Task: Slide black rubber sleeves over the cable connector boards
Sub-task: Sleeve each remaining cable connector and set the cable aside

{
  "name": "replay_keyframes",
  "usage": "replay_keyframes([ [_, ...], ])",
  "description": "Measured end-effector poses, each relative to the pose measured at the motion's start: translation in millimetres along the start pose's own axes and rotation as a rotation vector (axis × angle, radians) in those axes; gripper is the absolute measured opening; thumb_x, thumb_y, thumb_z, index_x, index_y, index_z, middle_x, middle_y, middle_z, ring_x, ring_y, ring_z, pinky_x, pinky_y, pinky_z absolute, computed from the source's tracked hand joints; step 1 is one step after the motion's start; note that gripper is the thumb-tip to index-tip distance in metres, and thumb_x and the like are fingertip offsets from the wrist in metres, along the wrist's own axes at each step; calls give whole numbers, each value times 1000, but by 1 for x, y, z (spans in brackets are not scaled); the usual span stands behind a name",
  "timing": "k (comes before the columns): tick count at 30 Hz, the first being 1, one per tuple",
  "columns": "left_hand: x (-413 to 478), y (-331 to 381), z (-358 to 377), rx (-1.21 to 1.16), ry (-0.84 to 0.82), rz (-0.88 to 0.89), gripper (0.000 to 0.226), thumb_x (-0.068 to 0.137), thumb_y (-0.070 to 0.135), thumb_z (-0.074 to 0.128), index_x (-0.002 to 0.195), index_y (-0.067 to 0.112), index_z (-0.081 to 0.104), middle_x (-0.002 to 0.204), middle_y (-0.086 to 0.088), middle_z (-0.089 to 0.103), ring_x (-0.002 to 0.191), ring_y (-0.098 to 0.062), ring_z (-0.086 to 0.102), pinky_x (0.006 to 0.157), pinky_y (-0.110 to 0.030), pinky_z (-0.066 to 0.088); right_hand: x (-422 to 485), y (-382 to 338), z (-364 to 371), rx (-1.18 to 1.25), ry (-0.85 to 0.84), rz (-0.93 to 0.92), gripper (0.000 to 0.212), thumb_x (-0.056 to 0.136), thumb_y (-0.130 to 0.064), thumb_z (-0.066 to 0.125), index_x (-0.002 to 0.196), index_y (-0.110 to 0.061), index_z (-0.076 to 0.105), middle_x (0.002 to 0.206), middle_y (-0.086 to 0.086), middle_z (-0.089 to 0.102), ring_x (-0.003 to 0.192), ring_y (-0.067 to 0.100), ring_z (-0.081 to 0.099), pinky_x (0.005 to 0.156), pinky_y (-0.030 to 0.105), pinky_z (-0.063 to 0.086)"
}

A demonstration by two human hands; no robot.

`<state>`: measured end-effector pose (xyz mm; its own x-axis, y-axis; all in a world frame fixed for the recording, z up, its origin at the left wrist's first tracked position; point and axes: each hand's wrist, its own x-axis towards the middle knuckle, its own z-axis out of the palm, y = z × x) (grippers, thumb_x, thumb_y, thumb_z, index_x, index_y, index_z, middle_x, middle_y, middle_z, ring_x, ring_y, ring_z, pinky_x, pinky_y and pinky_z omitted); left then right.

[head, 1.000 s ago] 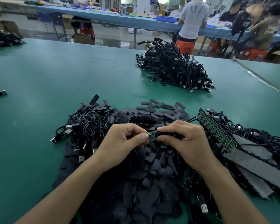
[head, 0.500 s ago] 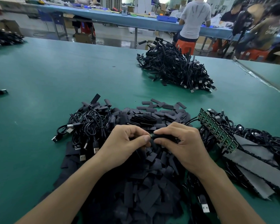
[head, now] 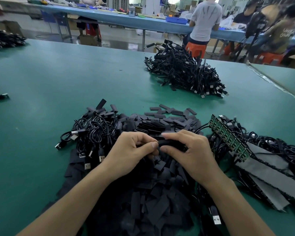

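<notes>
Gone from sight since a second ago, the green board now seems sheathed in the sleeve [head: 172, 144], lying crosswise, my right grip [head: 192, 154] pinching its body, my left grip [head: 131, 150] its left end.

a single view, worn on the head; it faces forward and down across a green table [head: 41, 79], wide-angled, so the far edge bows; it sits close over the work: left hand [head: 131, 154] and right hand [head: 192, 155] meet on a sleeve [head: 172, 144] just below centre, forearms running in from the near corners; the sleeve pile [head: 152, 201] lies right under the lens; a cable heap [head: 186, 75] sits far, right of centre; a blue bench [head: 109, 16] and people [head: 205, 21] blur beyond the far edge
</notes>
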<state>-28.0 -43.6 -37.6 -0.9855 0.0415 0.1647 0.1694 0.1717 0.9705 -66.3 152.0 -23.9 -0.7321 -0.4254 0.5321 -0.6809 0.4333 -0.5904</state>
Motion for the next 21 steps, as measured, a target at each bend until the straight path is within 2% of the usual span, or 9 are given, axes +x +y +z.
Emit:
replay_keyframes([
  [2, 0, 0, 2, -43, 49, -3, 13, 91, 9, 70, 82, 17, 75, 74, -5, 76, 65, -11, 71, 63, -16, 53, -1, -2, 3, 45, 78, 135, 47, 73, -26, 86, 117, -29, 70, 87, -20, 67, 84, -1, 65, 75, 8, 46],
  [4, 1, 0, 3, -82, 100, -12, 12, 91, 9, 71, 83, 16, 75, 75, -5, 77, 66, -12, 71, 64, -17, 54, -1, -4, 8, 131, 191, 224, 40, 73, -24, 86, 110, -31, 70, 79, -17, 69, 75, 0, 66, 69, 9, 48],
  [7, 1, -2, 4, -107, 140, -21, 11, 91, 8, 70, 83, 13, 75, 75, -6, 77, 66, -14, 72, 64, -18, 55, -2, -8, 15, 173, 284, 248, 29, 77, -19, 83, 102, -30, 74, 84, -22, 71, 76, -1, 69, 71, 11, 52],
  [10, 2, -4, 5, -77, 159, -9, 11, 92, 10, 70, 84, 16, 76, 76, -4, 77, 69, -17, 74, 66, -21, 57, -3, -8, 18, 224, 265, 281, 31, 79, -17, 82, 110, -21, 75, 85, -21, 73, 78, 1, 71, 73, 14, 54],
  [14, 2, -6, 5, -66, 174, -8, 17, 91, 11, 70, 80, 22, 77, 77, -4, 77, 71, -20, 74, 68, -24, 58, -4, -7, 20, 261, 228, 304, 35, 80, -16, 81, 114, -20, 73, 86, -22, 73, 78, 1, 71, 74, 13, 54],
  [16, 2, -6, 6, -75, 182, -8, 19, 91, 10, 70, 79, 23, 76, 77, -4, 77, 71, -20, 74, 68, -24, 58, -4, -8, 19, 284, 226, 317, 29, 81, -17, 80, 109, -25, 74, 86, -20, 74, 79, 2, 71, 74, 15, 55],
  [18, 1, -5, 7, -52, 189, 21, 19, 90, 9, 71, 81, 25, 76, 77, -1, 77, 71, -16, 74, 68, -21, 57, -1, -10, 15, 339, 244, 337, 18, 83, -16, 79, 95, -30, 74, 82, -13, 74, 76, 6, 71, 70, 19, 56],
  [21, -2, 4, 7, 199, 231, 176, 9, 88, 19, 75, 93, 27, 76, 83, 11, 77, 77, -3, 72, 73, -17, 55, 5, -15, 6, 477, 281, 360, 11, 85, -8, 75, 86, -19, 71, 74, 0, 73, 67, 12, 70, 64, 20, 55],
])
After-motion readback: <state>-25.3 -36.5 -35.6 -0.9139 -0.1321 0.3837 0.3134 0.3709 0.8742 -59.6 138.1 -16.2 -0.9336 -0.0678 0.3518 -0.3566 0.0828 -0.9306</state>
